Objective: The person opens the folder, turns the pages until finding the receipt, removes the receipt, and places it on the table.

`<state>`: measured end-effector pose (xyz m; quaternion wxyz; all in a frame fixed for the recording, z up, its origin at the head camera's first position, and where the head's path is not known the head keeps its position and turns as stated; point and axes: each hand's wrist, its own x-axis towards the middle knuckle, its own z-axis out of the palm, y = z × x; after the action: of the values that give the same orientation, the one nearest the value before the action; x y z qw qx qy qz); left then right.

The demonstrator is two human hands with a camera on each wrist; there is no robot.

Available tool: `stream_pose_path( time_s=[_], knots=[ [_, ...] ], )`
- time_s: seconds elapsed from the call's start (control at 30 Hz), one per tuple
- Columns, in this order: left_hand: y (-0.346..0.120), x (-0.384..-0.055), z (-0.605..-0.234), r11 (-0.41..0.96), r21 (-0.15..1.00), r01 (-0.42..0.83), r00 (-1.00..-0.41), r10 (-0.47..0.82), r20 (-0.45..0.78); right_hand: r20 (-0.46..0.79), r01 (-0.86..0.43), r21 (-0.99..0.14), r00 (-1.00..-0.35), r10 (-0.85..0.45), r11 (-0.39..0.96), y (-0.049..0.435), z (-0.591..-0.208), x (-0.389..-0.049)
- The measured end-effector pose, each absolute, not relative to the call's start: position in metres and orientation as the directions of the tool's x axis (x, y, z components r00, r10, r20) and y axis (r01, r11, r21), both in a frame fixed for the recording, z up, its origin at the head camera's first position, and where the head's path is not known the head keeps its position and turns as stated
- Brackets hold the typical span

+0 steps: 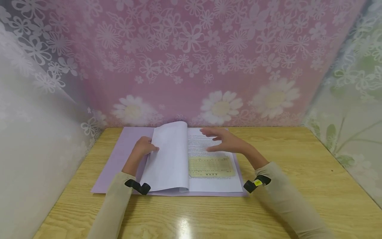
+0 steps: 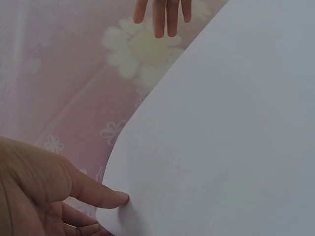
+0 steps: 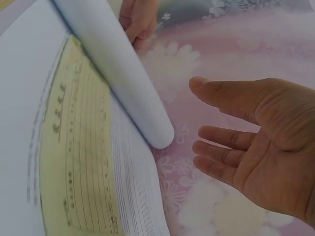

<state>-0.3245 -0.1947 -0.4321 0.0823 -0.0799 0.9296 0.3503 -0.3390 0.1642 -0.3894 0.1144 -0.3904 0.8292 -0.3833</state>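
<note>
A white sheet of paper (image 1: pixel 168 159), its blank side up, is turned over to the left and bulges into a curve along the middle. My left hand (image 1: pixel 144 147) pinches the sheet's left edge, with the thumb (image 2: pixel 106 195) on top and the other fingers behind. My right hand (image 1: pixel 225 141) hovers above the right-hand printed page (image 1: pixel 213 184), fingers spread and holding nothing. That page bears lines of text and a yellow chart (image 3: pixel 81 147). The papers lie inside an open purple folder (image 1: pixel 119 162).
A wood-grain table (image 1: pixel 191 215) carries the folder. Behind it hangs a pink cloth (image 1: pixel 191 66) with white flowers. Pale flowered cloth (image 1: pixel 358 132) closes off the right side, and a whitish cloth (image 1: pixel 38 132) the left.
</note>
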Motion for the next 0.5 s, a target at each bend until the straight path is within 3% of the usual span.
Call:
stream_pose_path(
  time_s=[0.5],
  knots=[
    [-0.197,-0.323,-0.435,0.866,0.484,-0.125,-0.978,-0.025,-0.208,-0.063,-0.566,-0.615,-0.659,-0.75,0.549,0.184,-0.393,-0.33]
  ],
)
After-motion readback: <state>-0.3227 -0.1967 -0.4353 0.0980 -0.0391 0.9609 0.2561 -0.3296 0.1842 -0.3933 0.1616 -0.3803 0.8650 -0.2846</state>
